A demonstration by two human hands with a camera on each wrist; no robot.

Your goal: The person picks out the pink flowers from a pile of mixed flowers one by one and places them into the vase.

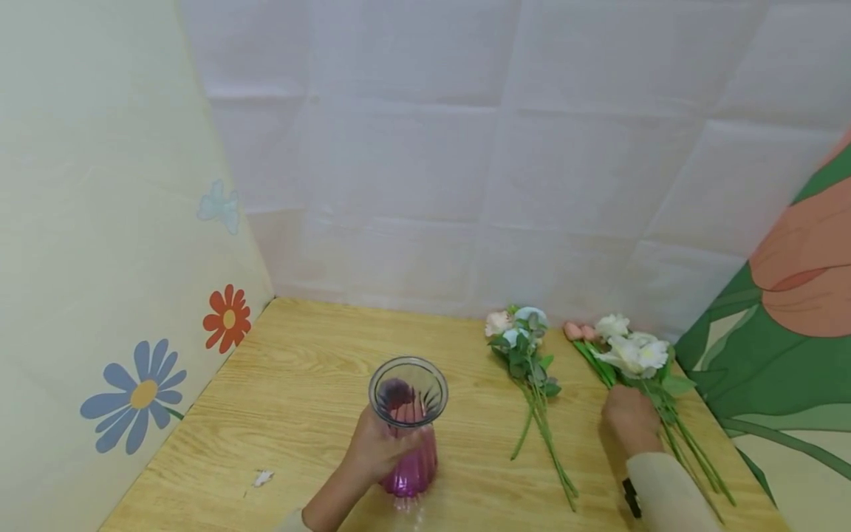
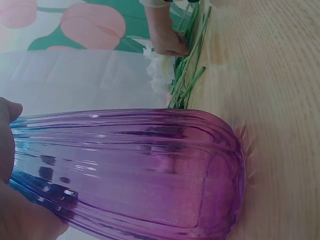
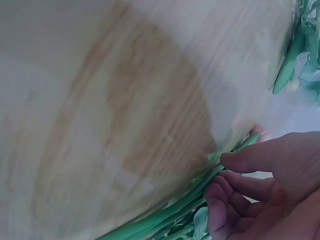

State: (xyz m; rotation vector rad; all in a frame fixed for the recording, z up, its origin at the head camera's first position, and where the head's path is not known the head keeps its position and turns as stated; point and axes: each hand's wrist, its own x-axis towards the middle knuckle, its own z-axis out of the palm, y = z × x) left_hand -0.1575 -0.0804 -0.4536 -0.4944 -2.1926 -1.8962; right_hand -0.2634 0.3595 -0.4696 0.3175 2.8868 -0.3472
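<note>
A ribbed glass vase (image 1: 410, 473), purple below and bluish near the top, stands upright on the table. My left hand (image 1: 379, 445) grips it below its wide rim, and the left wrist view shows the glass body (image 2: 140, 170) reaching down to the wood. Over at the right, my right hand (image 1: 631, 420) is low among the flowers. Its thumb and forefinger pinch a green tulip stem (image 3: 218, 169) in the right wrist view; the other fingers are curled. Pink tulips (image 1: 580, 332) and white flowers (image 1: 634, 355) lie just beyond this hand.
Between vase and right hand lies another bunch of pale pink and light-blue flowers (image 1: 521, 332), stems pointing toward me. A small white scrap (image 1: 263, 478) is on the wooden table (image 1: 299, 369) at left. White sheeting (image 1: 412, 148) closes the back; flower-printed panels flank both sides.
</note>
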